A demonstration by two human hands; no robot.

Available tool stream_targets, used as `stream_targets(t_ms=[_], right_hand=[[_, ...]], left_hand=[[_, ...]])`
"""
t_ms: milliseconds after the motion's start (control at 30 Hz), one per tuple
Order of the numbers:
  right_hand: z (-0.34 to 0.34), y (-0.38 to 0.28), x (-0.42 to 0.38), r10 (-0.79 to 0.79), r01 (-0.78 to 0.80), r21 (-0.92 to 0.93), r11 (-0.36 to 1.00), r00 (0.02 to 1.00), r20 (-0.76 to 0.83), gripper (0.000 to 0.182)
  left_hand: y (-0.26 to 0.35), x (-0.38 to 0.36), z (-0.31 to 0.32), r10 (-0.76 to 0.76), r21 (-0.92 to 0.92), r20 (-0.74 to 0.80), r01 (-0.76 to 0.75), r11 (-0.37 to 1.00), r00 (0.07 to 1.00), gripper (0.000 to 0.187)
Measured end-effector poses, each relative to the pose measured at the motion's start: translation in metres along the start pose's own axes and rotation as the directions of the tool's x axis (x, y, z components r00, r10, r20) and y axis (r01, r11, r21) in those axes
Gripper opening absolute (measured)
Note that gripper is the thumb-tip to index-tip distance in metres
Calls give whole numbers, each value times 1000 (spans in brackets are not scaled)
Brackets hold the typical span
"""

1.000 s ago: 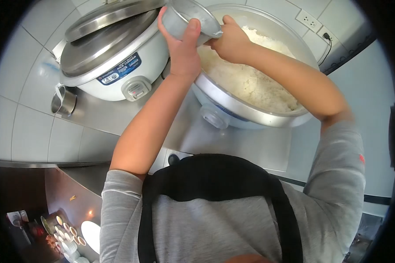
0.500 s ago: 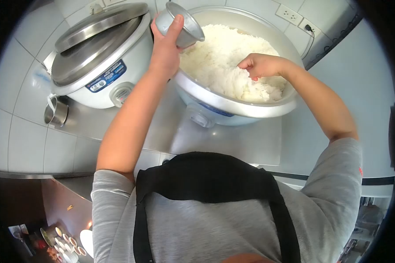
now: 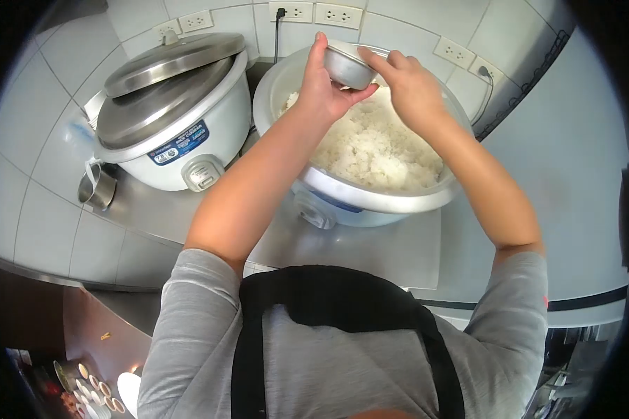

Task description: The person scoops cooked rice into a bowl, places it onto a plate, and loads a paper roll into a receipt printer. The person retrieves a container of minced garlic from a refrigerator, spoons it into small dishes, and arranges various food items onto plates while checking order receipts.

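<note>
My left hand (image 3: 326,87) is wrapped around a small metal bowl (image 3: 349,68), thumb up along its side and fingers beneath. The bowl is tilted, with something white showing at its mouth. My right hand (image 3: 411,87) reaches over to the bowl, its index finger stretched out against the rim; the other fingers are bent and partly hidden. Both hands are above the far part of a large open rice cooker (image 3: 412,202), which holds a big heap of cooked white rice (image 3: 381,153).
A second rice cooker (image 3: 182,150) stands on the left, its metal lid (image 3: 178,63) tilted on top. Beside it on the steel counter (image 3: 286,244) is a metal cup (image 3: 96,187) with a handle sticking out. Wall outlets (image 3: 337,15) line the tiles behind.
My right hand has left the rice and come up to the bowl. The bowl has moved right, over the cooker, in my left hand. The view has tilted up slightly.
</note>
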State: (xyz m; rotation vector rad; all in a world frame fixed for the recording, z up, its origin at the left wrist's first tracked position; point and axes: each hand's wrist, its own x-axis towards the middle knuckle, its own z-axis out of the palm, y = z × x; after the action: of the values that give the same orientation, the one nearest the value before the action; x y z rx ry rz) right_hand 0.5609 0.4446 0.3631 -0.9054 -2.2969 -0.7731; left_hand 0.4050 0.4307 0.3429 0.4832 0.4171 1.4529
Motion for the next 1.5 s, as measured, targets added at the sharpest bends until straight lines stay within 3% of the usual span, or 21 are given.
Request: stream_targets(t_ms=[33,133,167,200,233,267,367,433,500,533,667,700,767,800,900,1033,1200,1300,1500], right_hand=[[-7,7,4,-59,59,-105,993,998,-4,56],[-8,40,20,37,-51,-59,997,977,-211,49],[-17,39,24,225,-187,309,933,970,-93,44],[-24,33,25,343,-332,608,721,934,103,38],[-22,27,22,369,-502,693,518,862,348,31],[-20,18,21,330,-666,684,298,744,581,26],[-11,-18,11,233,-779,590,213,627,743,21],[7,-38,4,199,-759,623,188,650,733,20],[8,-43,7,122,-762,625,169,645,754,21],[9,-33,18,102,-709,647,280,692,715,22],[69,25,56,90,-423,552,718,843,530,29],[87,36,57,87,-328,469,820,881,465,31],[102,29,56,3,-79,125,989,856,517,30],[109,21,54,-29,68,-50,996,832,555,30],[133,-5,43,-174,242,-125,962,898,404,21],[116,-54,40,-404,424,21,905,846,349,17],[74,-77,35,-474,481,85,872,791,386,10],[69,-74,23,-506,461,214,861,815,284,9],[33,-70,-9,-528,365,419,832,753,393,6]], left_hand=[[5,1,-3,18,24,37,-19,1000,999,74],[15,3,-9,35,52,183,-45,998,983,76],[19,2,-17,48,48,216,-60,997,975,76],[20,7,-23,44,36,236,-54,998,971,77],[18,12,-27,45,24,259,-53,998,965,77],[15,11,-28,77,43,213,-88,995,974,78],[13,-2,-22,144,136,69,-152,979,987,82],[7,-12,-21,172,239,-53,-155,959,984,86],[20,-16,-36,123,334,-27,-107,936,992,88],[32,-16,-44,101,387,-9,-90,918,995,89],[47,-10,-68,333,369,-59,-289,883,941,87],[49,-7,-72,404,342,-87,-354,871,910,87],[49,-3,-75,460,372,-64,-407,834,886,87],[49,-3,-73,489,387,-54,-433,814,871,87],[47,-5,-71,500,421,-80,-425,801,862,90],[47,-5,-71,505,422,-19,-451,786,863,97],[47,-8,-69,515,427,-27,-456,781,857,94],[46,-3,-72,551,452,-29,-480,751,834,90],[45,-16,-64,495,453,-17,-435,778,868,88]])
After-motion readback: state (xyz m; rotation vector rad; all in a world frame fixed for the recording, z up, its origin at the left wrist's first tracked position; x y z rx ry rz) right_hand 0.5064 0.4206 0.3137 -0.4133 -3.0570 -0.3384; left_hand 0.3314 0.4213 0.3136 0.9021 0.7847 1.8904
